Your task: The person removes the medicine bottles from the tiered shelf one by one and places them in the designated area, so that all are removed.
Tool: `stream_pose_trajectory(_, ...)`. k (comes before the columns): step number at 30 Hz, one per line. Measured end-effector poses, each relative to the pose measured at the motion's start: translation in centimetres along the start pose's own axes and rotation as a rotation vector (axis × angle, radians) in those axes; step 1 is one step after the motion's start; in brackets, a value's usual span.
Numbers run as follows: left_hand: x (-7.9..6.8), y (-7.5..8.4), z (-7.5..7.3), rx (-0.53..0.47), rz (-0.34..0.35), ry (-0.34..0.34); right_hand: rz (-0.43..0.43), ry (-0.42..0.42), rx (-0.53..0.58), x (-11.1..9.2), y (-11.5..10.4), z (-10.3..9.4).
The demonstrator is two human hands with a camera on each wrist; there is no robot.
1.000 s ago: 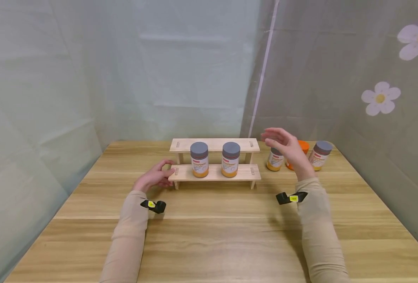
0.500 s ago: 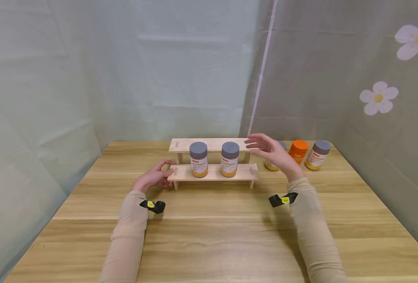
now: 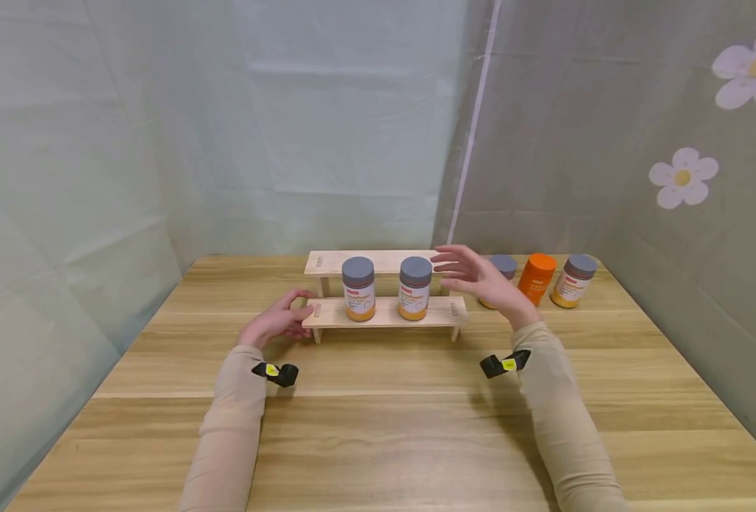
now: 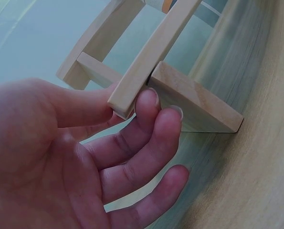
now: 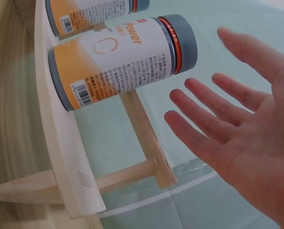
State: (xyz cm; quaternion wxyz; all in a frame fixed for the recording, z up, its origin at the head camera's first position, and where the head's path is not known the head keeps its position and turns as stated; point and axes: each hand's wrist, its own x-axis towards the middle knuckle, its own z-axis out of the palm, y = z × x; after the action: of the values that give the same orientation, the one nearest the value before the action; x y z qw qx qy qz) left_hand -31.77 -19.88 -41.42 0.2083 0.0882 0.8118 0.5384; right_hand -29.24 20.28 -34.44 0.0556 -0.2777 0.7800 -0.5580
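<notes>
The right hand (image 3: 481, 279) is reaching farther left than before, fingers spread and holding nothing, apparently just short of the nearest jar (image 3: 414, 293) standing on the wooden rack (image 3: 386, 311), whose far end the left hand (image 3: 279, 318) is pinching.

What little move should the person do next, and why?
I'd probably ease the right grip left and curl it around the right jar on the shelf. In the right wrist view it faces that jar with a gap between them, holding nothing, while the left grip pinches the shelf's end, perhaps steadying it.
</notes>
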Motion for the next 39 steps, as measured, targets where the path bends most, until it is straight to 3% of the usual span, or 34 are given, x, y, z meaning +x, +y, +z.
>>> stream_pose_trajectory(18,0.1,-0.1,0.1,0.002,-0.017,-0.008,0.039,-0.033,0.014,1.2,0.7,2.4)
stream_pose_trajectory(28,-0.1,0.0,0.2,0.002,-0.012,0.015,0.079,0.083,-0.023,1.8,0.7,3.9)
stream_pose_trajectory(39,0.1,-0.1,0.1,-0.007,-0.022,0.012,0.113,0.127,0.006,2.0,0.9,4.4)
